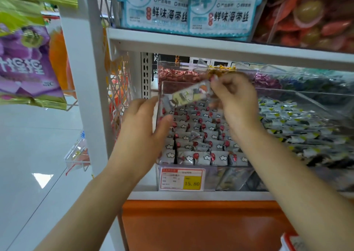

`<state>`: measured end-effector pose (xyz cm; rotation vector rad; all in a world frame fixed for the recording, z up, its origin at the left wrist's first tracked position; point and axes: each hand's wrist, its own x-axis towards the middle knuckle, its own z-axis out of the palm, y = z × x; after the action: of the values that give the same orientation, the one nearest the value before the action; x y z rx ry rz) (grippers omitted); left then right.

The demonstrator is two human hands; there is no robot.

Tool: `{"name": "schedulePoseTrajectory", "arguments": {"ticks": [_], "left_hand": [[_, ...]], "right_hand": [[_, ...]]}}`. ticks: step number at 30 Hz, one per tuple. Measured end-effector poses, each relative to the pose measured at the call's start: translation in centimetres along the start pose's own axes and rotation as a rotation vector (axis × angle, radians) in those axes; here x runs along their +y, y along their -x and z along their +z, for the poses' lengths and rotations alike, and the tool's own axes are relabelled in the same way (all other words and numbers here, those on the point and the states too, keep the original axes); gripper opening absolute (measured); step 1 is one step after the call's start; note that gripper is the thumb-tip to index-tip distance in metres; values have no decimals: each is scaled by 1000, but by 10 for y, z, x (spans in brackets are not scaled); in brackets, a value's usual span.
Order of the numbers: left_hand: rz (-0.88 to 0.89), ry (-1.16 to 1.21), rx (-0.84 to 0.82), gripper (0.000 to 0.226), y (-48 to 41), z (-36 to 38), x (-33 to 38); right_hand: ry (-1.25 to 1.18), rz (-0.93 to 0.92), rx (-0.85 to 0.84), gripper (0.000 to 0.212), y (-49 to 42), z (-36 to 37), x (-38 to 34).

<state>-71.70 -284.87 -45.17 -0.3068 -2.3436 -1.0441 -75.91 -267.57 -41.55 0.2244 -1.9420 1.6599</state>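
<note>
A clear plastic bin (232, 180) on a white store shelf holds rows of small grey snack packets (193, 134) with white clouds and red marks. My right hand (232, 99) pinches one long grey-and-yellow packet (188, 95) by its right end and holds it tilted above the bin. My left hand (142, 128) rests against the bin's left wall, fingers fairly straight, thumb by the packets. The held packet is blurred.
A yellow price tag (182, 179) reading 15.80 sits on the bin front. More bins of grey-yellow packets (291, 120) lie to the right, red and gold sweets behind. Seaweed bags (186, 11) fill the shelf above. Purple bags (24, 63) hang left. An orange base panel (201, 224) is below.
</note>
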Motion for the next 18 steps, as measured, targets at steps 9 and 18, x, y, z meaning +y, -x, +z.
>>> {"name": "schedulePoseTrajectory", "arguments": {"ticks": [9, 18], "left_hand": [[-127, 462, -90, 34, 17, -4, 21], [-345, 795, -175, 42, 24, -10, 23]], "right_hand": [[-469, 321, -44, 11, 75, -36, -7], [-744, 464, -174, 19, 79, -43, 0]]}}
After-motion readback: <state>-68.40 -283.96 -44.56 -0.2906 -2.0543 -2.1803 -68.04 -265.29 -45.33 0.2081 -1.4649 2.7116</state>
